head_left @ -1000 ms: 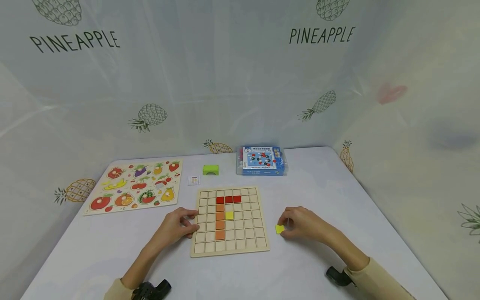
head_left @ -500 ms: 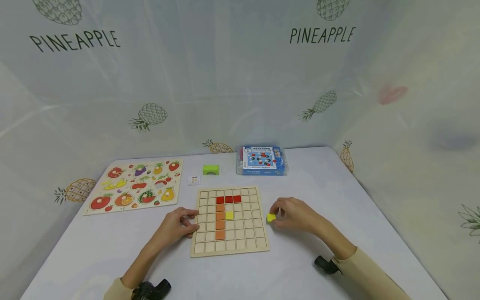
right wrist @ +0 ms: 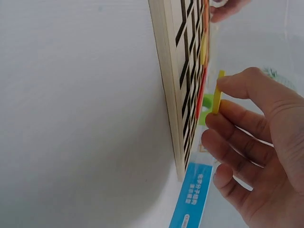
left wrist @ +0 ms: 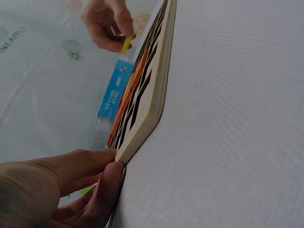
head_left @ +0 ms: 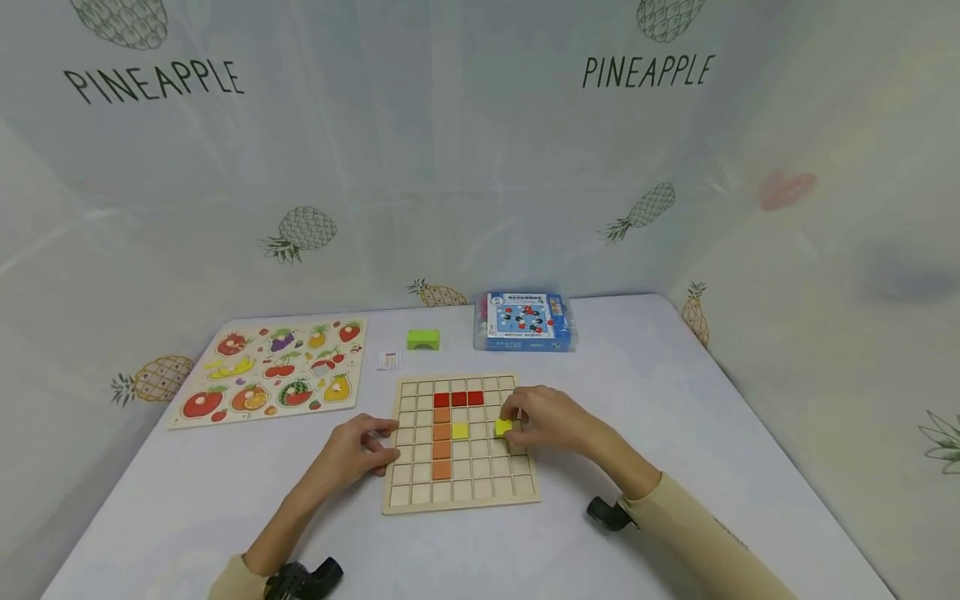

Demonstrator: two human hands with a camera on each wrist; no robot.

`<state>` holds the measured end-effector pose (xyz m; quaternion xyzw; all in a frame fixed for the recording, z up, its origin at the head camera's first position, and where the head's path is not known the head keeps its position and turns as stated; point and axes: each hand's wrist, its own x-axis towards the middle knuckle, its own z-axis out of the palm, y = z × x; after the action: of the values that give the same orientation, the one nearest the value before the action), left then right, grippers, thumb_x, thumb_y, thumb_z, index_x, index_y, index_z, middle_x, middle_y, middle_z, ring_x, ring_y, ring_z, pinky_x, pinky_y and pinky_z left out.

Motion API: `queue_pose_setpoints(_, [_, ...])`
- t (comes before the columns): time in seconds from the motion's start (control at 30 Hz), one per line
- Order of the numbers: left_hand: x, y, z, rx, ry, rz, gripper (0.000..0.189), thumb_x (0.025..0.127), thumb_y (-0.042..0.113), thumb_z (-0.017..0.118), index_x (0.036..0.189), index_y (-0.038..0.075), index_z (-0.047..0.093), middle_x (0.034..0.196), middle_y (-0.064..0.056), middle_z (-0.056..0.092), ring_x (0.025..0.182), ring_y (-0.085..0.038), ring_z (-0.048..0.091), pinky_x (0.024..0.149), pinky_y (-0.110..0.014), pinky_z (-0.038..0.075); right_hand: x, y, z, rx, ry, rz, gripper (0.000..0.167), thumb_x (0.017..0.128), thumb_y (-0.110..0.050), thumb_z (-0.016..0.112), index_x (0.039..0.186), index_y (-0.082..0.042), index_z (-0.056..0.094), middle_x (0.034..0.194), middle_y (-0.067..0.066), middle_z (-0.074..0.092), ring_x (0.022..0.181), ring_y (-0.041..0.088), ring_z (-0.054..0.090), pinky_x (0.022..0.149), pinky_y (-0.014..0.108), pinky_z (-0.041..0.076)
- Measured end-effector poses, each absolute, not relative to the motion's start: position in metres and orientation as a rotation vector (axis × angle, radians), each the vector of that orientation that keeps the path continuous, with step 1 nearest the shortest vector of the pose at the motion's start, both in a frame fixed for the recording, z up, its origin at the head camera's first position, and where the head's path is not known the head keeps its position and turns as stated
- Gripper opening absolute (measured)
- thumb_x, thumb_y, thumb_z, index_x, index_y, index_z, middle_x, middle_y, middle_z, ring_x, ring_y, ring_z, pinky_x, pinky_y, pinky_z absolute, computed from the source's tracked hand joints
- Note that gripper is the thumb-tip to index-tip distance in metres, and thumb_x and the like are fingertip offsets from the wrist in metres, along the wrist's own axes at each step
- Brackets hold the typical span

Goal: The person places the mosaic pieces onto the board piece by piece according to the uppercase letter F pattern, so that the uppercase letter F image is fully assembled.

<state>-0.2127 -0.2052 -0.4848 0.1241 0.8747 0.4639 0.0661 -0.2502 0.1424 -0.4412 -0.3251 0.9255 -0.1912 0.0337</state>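
Note:
A square wooden grid board point(head_left: 480, 492) lies on the table, with red, orange and yellow square tiles in some of its cells. At its left edge my left hand point(head_left: 352, 448) holds the rim between thumb and fingers. My right hand point(head_left: 551, 421) pinches a yellow tile point(head_left: 502, 428) over the right part of the board. In the right wrist view that tile point(right wrist: 218, 92) stands on edge between thumb and fingertips, above the board's surface. Three red tiles point(head_left: 459, 399) form a row, with a column of orange tiles point(head_left: 442, 448) below and one yellow tile point(head_left: 460, 431) beside it.
A fruit picture board point(head_left: 273, 371) lies at the back left. Behind the grid are a green arched block point(head_left: 423, 339), a small printed card point(head_left: 389, 361) and a blue boxed set point(head_left: 525, 322). A pineapple-print curtain point(head_left: 465, 167) hangs behind the table.
My right hand has carried the yellow tile leftward from beside the board to over its right columns. My left hand has stayed at the board's left edge.

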Motion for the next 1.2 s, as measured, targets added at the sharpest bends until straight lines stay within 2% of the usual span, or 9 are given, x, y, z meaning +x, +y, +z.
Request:
queue_pose_setpoints(0.47, [-0.209,-0.206,-0.486,0.36,2.616,1.419,0.045,0.083,0.01,0.078,0.124,-0.002,0.064,0.106,-0.017,0.061,0.062,-0.011,0.066,0.055,-0.023,0.058,-0.26,0.109,-0.452,-1.051,2.839,-0.475,0.021,0.084,-0.033,0.075,0.099,-0.018,0.074,0.092,-0.006,0.066,0.077,0.006,0.053,0.069,0.017,0.049])
queue_pose_setpoints(1.2, [-0.209,-0.206,-0.487,0.354,2.622,1.415,0.045,0.082,0.011,0.078,0.123,-0.002,0.064,0.104,-0.016,0.061,0.06,-0.012,0.066,0.054,-0.024,0.057,-0.261,0.101,-0.455,-1.064,2.833,-0.446,0.02,0.083,-0.031,0.076,0.098,-0.017,0.074,0.091,-0.005,0.064,0.077,0.006,0.053,0.069,0.019,0.049])
